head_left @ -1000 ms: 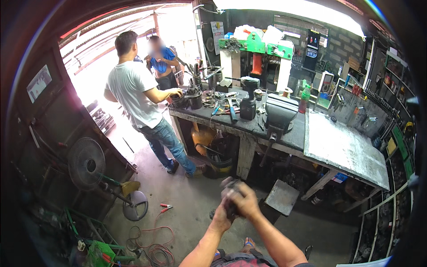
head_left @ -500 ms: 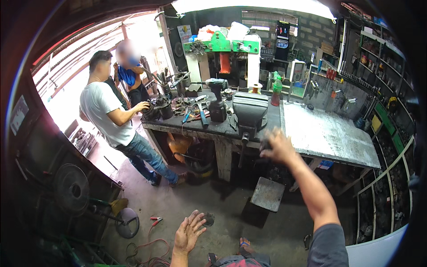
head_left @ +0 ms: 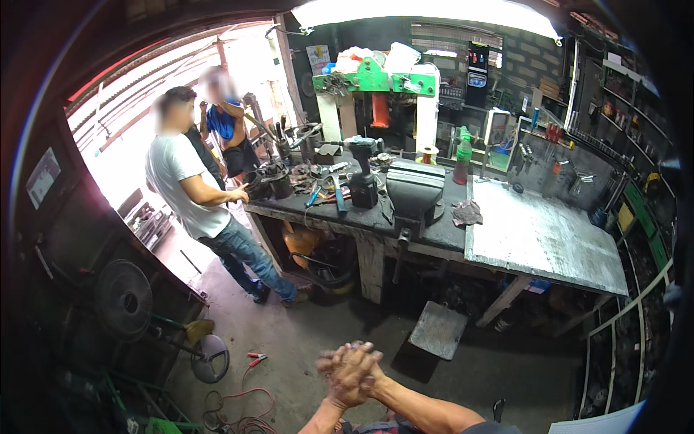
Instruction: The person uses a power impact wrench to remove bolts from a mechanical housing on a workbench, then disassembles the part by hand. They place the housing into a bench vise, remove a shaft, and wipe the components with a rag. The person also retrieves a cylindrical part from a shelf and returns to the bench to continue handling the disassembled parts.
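My hands meet low in front of me, above the floor. My left hand [head_left: 346, 390] is pressed against my right hand [head_left: 365, 363], with the fingers folded across each other and slightly blurred. No object shows between them, and the palms are hidden. A crumpled grey rag [head_left: 468, 213] lies on the bench, at the left edge of the pale metal plate [head_left: 542, 228]. Left of the rag stands a large bench vise [head_left: 415, 189]. Beside the vise a cordless drill [head_left: 363, 173] rests upright on its battery.
A low stool [head_left: 438, 330] stands before the workbench. Two people are at the left, one in a white shirt [head_left: 177, 177] touching parts on the bench. A red cable [head_left: 269, 398] with a clamp lies on the floor. Shelves [head_left: 629, 126] line the right side.
My right hand has come back from the bench beside the vise and joined my left hand. The dark thing it held is gone from it; a rag now lies on the bench.
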A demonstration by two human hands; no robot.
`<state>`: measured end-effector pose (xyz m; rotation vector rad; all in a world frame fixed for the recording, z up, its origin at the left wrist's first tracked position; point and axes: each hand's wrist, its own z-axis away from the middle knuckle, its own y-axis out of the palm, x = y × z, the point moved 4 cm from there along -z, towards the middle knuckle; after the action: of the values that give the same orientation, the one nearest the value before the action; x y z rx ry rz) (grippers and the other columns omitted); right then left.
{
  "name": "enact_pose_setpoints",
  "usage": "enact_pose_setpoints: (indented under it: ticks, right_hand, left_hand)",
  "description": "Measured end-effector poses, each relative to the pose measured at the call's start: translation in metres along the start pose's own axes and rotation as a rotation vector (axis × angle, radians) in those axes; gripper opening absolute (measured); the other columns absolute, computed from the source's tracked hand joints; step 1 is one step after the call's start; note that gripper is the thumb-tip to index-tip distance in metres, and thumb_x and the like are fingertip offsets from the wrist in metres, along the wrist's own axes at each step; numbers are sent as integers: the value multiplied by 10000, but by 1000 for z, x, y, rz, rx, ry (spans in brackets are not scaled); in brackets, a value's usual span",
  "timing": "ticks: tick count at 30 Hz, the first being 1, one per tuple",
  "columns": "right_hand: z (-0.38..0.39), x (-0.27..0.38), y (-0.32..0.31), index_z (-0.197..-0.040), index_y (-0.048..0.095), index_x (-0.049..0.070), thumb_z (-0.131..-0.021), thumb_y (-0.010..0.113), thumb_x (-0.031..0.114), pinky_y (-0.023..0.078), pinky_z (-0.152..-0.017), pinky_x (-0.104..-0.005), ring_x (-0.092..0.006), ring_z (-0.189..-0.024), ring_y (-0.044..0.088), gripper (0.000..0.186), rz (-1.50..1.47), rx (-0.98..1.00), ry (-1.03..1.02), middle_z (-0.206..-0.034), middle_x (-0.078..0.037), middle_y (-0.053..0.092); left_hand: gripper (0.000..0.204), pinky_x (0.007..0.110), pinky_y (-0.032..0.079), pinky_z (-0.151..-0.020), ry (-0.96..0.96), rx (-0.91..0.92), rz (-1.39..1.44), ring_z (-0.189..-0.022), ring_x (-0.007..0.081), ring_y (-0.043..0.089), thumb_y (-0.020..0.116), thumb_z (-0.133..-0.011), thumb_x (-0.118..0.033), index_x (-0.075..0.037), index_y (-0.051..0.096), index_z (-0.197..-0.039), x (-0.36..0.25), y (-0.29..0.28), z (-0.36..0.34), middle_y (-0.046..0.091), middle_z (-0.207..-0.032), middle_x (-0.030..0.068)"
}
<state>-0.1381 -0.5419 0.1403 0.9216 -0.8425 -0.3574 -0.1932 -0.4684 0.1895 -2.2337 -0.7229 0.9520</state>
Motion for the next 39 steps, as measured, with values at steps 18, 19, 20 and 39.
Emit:
enact_pose_setpoints:
  ticks: [18,19,20,39]
  right_hand:
    - [16,104,-118,-1411,620,117,-998,619,435,354,-1150,-542,-347,-1402,497,521,2101,-362,-444,-1489,-164,560]
    - [24,114,-152,-1366,658,108,-988,641,427,392,-1119,-527,-353,-1370,529,495,1900,-541,-329,-1456,-182,581]
    - [32,123,-180,-1355,666,99,-978,659,409,392,-1128,-511,-363,-1353,545,488,1759,-632,-252,-1419,-184,607]
    - [-108,490,-254,-1146,749,44,-872,719,183,519,-1010,-458,-380,-1143,656,309,1819,-1172,-617,-1161,-183,703]
  left_hand:
    - [632,519,465,-1081,-802,-594,1814,-1215,345,625,362,-1071,-530,-59,595,-1421,82,-42,1,662,-1345,158]
    - [636,509,472,-1063,-729,-710,1723,-1187,333,628,377,-1063,-539,-64,588,-1430,98,-66,21,662,-1334,147]
    - [635,502,470,-1060,-897,-838,1552,-1189,327,623,398,-1057,-545,-68,584,-1432,117,-83,52,656,-1345,135]
    - [352,407,487,-515,-1232,1026,112,-597,215,598,584,-1020,-409,-104,695,-884,218,86,290,620,-673,43]
